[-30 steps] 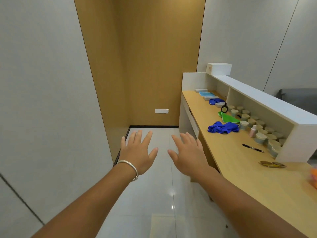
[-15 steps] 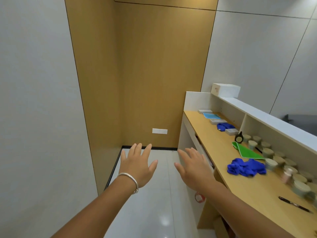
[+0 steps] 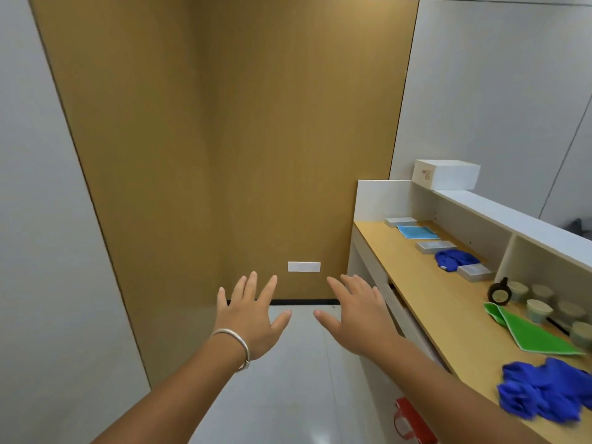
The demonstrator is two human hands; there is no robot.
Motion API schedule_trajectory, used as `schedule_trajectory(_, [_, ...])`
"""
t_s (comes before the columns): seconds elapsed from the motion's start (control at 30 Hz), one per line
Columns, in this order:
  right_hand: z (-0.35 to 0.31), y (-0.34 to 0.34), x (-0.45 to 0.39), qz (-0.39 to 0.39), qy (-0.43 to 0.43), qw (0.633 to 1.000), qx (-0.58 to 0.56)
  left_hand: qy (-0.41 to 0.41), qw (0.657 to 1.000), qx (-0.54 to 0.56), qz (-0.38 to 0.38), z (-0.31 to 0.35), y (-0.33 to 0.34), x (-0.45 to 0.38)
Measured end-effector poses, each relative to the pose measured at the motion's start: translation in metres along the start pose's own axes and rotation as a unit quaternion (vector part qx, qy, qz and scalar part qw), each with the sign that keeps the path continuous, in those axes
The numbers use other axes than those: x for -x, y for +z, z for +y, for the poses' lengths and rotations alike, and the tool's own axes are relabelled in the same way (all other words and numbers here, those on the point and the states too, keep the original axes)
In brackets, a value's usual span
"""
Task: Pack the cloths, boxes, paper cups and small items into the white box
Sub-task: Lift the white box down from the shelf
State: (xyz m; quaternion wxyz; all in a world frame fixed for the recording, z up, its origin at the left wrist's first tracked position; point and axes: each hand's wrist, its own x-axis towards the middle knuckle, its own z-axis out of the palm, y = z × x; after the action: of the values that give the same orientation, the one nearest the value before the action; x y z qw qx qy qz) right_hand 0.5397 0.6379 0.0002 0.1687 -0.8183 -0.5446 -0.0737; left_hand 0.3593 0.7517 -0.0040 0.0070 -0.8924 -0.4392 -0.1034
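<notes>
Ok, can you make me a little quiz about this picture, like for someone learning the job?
1. True or false: the left hand is holding a cloth.
2. Where is the white box? A) on the floor B) on top of the shelf C) on the desk beside the cups
3. Fill in: the cloth lying flat between the two blue cloths is ____.

Key:
1. False. Both the left and the right hand are open and empty, held over the floor.
2. B
3. green
</notes>
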Motion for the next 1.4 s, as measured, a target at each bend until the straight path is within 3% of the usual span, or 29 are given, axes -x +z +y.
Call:
schedule_trajectory(0.3, [0.053, 0.034, -0.203, 0.005, -0.002, 1.000, -0.023, -0.007, 1.000, 0.001, 0.004, -0.004, 0.022, -0.205])
schedule_trajectory(0.6, [0.095, 0.085, -0.353, -0.023, 0.013, 1.000, -0.005, 0.009, 1.000, 0.006, -0.001, -0.024, 0.066, -0.373])
schedule_trajectory(1.03, [0.154, 0.169, -0.589, 0.006, 0.088, 0.995, 0.044, 0.102, 0.994, 0.044, 0.011, -0.047, 0.124, -0.668])
schedule_trajectory(1.4, [0.249, 0.219, -0.714, 0.023, 0.163, 0.985, 0.051, 0.172, 0.983, 0.049, -0.026, 0.004, 0.182, -0.839])
